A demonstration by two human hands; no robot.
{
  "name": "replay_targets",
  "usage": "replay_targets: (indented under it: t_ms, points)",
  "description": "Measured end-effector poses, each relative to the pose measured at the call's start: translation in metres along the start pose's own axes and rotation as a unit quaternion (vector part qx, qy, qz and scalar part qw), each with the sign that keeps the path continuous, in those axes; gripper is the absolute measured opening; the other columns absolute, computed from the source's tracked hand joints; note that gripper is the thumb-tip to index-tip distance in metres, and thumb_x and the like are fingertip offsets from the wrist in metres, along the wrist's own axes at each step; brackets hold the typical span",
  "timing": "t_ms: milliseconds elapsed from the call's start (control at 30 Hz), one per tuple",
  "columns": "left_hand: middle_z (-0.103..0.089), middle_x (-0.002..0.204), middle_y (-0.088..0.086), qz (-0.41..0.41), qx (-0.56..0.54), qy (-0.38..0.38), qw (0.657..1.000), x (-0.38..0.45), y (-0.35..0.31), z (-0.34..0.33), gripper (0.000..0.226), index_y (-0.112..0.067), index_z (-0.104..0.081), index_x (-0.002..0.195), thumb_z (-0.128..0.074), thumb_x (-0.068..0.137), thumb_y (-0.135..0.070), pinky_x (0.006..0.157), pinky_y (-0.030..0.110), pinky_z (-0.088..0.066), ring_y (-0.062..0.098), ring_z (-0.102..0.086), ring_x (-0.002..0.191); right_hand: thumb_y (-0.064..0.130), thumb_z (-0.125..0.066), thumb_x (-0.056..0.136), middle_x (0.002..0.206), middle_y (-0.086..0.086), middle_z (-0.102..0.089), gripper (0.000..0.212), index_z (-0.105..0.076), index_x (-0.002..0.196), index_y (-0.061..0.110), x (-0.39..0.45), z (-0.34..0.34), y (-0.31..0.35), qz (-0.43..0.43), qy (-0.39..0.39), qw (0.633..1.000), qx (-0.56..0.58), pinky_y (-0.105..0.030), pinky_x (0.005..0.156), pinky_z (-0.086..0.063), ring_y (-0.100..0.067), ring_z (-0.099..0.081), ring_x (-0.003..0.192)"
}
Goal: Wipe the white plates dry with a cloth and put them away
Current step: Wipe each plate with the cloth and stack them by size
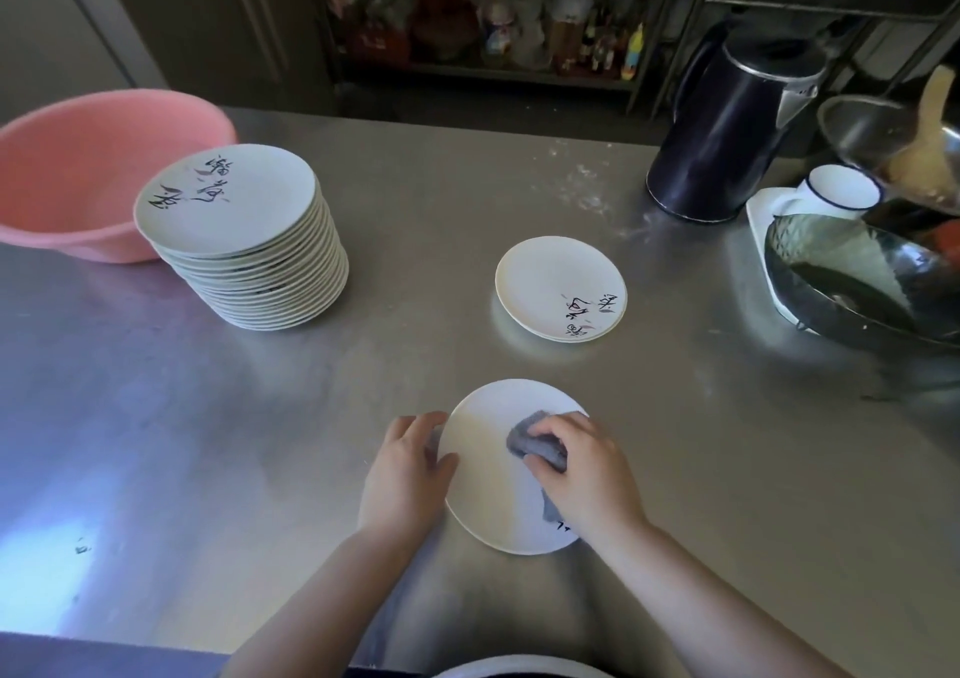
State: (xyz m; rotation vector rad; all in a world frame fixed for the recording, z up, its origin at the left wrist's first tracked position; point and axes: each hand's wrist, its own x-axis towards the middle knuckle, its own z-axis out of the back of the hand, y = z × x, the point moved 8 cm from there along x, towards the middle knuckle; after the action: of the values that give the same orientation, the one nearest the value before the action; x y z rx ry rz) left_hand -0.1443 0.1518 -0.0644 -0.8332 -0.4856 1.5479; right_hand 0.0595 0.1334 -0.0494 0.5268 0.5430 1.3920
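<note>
- A round white plate (488, 490) is held just above the steel tabletop (675, 469) near the middle of its near edge, tilted slightly with its left rim raised; its face is plain and glossy, and a trace of black brush lettering shows at its near right rim.
- The left hand (405, 474) grips the plate's left rim, thumb on the upper face and fingers curled behind the edge.
- The right hand (582, 469) holds a crumpled grey cloth (535, 446) with curled fingers and presses it against the right half of the plate; another bit of the cloth shows beneath the palm.
- A tall stack of matching white plates (249, 240) stands toward the far left corner of the tabletop; the top plate bears black calligraphy with small reddish marks.
- A short pile of the same white plates (558, 287) lies near the centre, well apart from the tall stack, with its lettering on the near right side.
- A pink plastic basin (78, 178) sits at the left edge, just behind the tall stack.
- A dark electric kettle (727, 121) stands toward the far right corner.
- At the right edge sit a white enamel mug with a blue rim (831, 191), a dark wok (852, 282) and a metal bowl (872, 126).
</note>
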Motion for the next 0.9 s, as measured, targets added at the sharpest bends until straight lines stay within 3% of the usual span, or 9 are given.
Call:
replay_targets:
  t_ms: [133,233,300,367,533,600,733,900]
  points:
    - [-0.056,0.104,-0.007,0.019,0.005,0.013,1.0,0.006,0.002,-0.007,0.044,-0.027,-0.062,0.122,-0.06,0.084,-0.004,0.073,0.024,-0.042,0.016,-0.059,0.083,0.019,-0.064,0.086,0.108,0.018,-0.063,0.019,-0.072,0.101,0.029,0.01,-0.005,-0.006,-0.036,-0.01,0.999,-0.026,-0.021,0.075,-0.038,-0.011,-0.054,0.106]
    - [-0.057,0.101,-0.007,0.028,0.005,0.01,1.0,0.007,0.005,-0.009,0.044,-0.026,-0.063,0.121,-0.059,0.084,-0.002,0.071,0.022,-0.038,0.013,-0.057,0.081,0.018,-0.062,0.09,0.114,0.012,-0.065,0.022,-0.073,0.107,0.026,0.019,-0.019,0.013,0.018,0.01,0.999,-0.046,-0.023,0.085,-0.038,-0.017,-0.053,0.108]
    - [-0.057,0.101,-0.006,0.028,0.001,0.013,1.0,0.008,0.006,-0.01,0.043,-0.025,-0.063,0.119,-0.059,0.084,-0.001,0.07,0.021,-0.037,0.012,-0.056,0.079,0.014,-0.065,0.086,0.107,0.008,-0.067,0.024,-0.074,0.106,0.024,0.017,-0.032,0.032,0.081,0.039,0.995,-0.054,-0.031,0.083,-0.046,-0.023,-0.056,0.099]
    - [-0.058,0.102,-0.006,0.027,-0.007,0.015,0.999,0.009,0.007,-0.011,0.043,-0.025,-0.064,0.119,-0.06,0.084,0.0,0.07,0.02,-0.038,0.008,-0.056,0.076,0.012,-0.067,0.076,0.094,0.008,-0.069,0.025,-0.076,0.096,0.024,0.005,-0.04,0.04,0.138,0.051,0.988,-0.041,-0.034,0.071,-0.053,-0.025,-0.058,0.084]
    - [-0.059,0.099,-0.006,0.014,-0.02,0.013,1.0,0.01,0.008,-0.011,0.043,-0.023,-0.065,0.119,-0.061,0.084,0.002,0.064,0.01,-0.036,-0.005,-0.053,0.074,0.017,-0.062,0.077,0.097,0.019,-0.066,0.024,-0.075,0.092,0.031,-0.026,-0.033,0.023,0.17,0.129,0.976,-0.049,-0.03,0.075,-0.047,-0.014,-0.053,0.085]
    - [-0.059,0.098,-0.006,0.012,-0.024,0.014,1.0,0.01,0.008,-0.01,0.043,-0.023,-0.065,0.118,-0.061,0.084,0.003,0.063,0.008,-0.036,-0.006,-0.054,0.075,0.013,-0.065,0.072,0.091,0.021,-0.067,0.027,-0.076,0.085,0.033,-0.024,-0.018,0.011,0.152,0.097,0.982,-0.058,-0.027,0.071,-0.047,-0.012,-0.055,0.08]
    - [-0.058,0.098,-0.007,0.013,-0.022,0.023,0.999,0.01,0.008,-0.01,0.044,-0.025,-0.064,0.118,-0.06,0.085,0.003,0.071,0.017,-0.037,-0.005,-0.054,0.077,0.003,-0.074,0.068,0.092,0.021,-0.068,0.032,-0.077,0.084,0.031,-0.006,-0.007,-0.007,0.076,0.031,0.994,-0.073,-0.026,0.068,-0.047,-0.017,-0.061,0.084]
    - [-0.058,0.099,-0.006,0.011,-0.021,0.022,0.999,0.01,0.009,-0.009,0.043,-0.025,-0.064,0.117,-0.062,0.084,0.004,0.067,0.014,-0.036,-0.003,-0.054,0.075,0.002,-0.073,0.072,0.095,0.016,-0.069,0.03,-0.076,0.091,0.026,0.008,-0.015,0.006,0.082,-0.012,0.994,-0.071,-0.026,0.071,-0.047,-0.02,-0.058,0.088]
